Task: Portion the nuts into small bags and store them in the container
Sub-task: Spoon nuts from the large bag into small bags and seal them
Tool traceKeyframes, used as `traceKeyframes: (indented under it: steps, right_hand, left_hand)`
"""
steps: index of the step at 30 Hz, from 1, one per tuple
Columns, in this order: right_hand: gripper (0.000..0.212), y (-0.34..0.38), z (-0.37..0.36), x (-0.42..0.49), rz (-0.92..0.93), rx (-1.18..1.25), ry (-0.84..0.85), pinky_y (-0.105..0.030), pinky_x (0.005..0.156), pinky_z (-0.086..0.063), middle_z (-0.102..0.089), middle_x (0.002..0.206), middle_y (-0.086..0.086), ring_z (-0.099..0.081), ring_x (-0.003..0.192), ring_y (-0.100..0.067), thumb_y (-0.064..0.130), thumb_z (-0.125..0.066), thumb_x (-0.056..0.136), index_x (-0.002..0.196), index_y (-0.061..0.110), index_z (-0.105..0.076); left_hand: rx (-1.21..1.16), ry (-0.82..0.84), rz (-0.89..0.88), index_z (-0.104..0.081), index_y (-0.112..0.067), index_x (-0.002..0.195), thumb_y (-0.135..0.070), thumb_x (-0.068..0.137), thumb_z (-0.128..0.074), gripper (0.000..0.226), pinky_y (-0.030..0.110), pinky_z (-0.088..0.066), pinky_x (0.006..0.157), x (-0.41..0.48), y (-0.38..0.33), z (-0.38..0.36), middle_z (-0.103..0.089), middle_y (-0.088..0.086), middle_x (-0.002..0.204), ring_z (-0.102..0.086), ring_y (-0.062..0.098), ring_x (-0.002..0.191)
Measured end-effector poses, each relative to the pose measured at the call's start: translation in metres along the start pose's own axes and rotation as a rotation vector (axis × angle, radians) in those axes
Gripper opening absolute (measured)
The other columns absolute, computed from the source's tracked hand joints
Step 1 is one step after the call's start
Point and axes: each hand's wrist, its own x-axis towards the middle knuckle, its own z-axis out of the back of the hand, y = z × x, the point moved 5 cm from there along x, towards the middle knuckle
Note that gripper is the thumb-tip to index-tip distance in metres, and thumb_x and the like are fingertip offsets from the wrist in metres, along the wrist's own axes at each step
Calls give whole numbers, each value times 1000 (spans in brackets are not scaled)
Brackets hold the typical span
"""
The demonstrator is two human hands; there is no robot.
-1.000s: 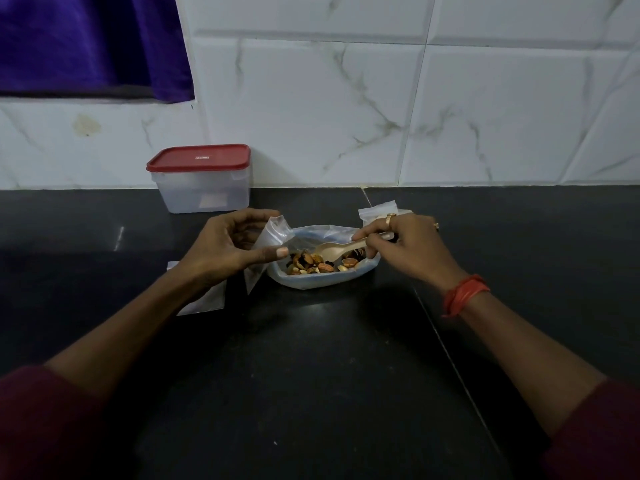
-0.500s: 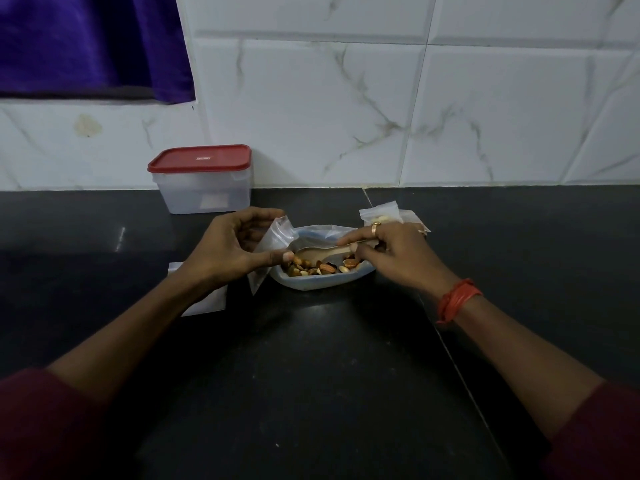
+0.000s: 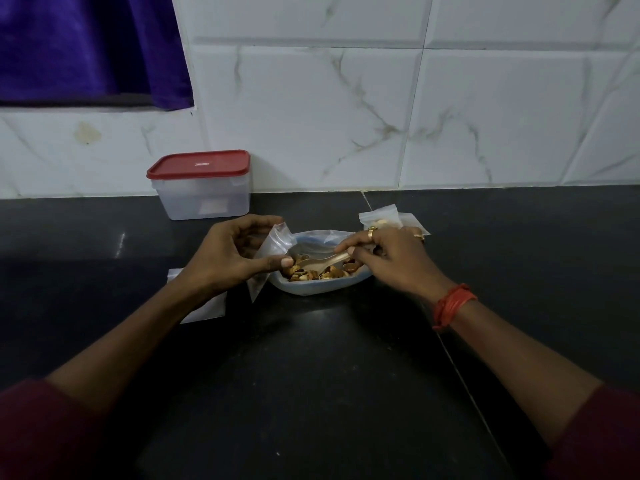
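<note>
the left hand (image 3: 228,258) pinches a small clear bag (image 3: 277,242) by its mouth, thumb on the near side and fingers curled behind it. it holds the bag just left of the nuts (image 3: 317,271). the nuts lie loose in a large clear bag (image 3: 322,289) spread wide on the dark tabletop (image 3: 311,375). the right hand (image 3: 391,261) grasps a pale spoon (image 3: 322,262) by its handle, with the bowl end down among the nuts. the small bag seems thin, limp and slick, so it should be held at the rim on both sides to stay open; whether its mouth gapes now is hard to tell. the nuts are light, hard and apt to roll, so a level spoon suits them. filled small bags (image 3: 384,220) lie just behind the right hand. the red-lidded container (image 3: 204,187) stands closed by the wall.
</note>
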Motion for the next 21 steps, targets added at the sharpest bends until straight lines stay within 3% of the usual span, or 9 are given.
traceKeyframes:
  steps: [6,12,16,21]
  right_hand:
    - [34,8,-10,-2,11,-51,-55,-53,98,-45,-73,84,18,-62,85,-1,35,-59,94,82,66,-61]
    - [31,8,-8,0,-62,45,-148,-48,86,-55,-73,79,16,-69,82,-9,31,-55,95,77,53,-67]
    - [23,2,-4,-2,-132,83,-229,-50,87,-54,-73,81,18,-68,86,-6,42,-51,90,81,47,-72]
    - [29,-1,1,-3,-194,108,-253,-49,81,-57,-73,78,9,-67,81,-12,27,-54,98,80,43,-71]
  left_hand:
    - [6,-7,6,-59,-24,133,-32,63,-83,74,18,-56,87,0,2,1,-64,-10,124,-64,5,110]
    - [30,-15,-14,-60,-23,132,-34,63,-84,74,17,-55,88,1,3,2,-65,-7,125,-64,6,112]
    - [52,-25,-42,-60,-23,132,-37,62,-84,75,22,-55,93,-1,2,3,-65,-8,126,-63,5,114]
    - [83,-39,-83,-58,-22,133,-37,63,-84,76,11,-51,89,-2,-5,0,-64,-12,125,-60,-2,113]
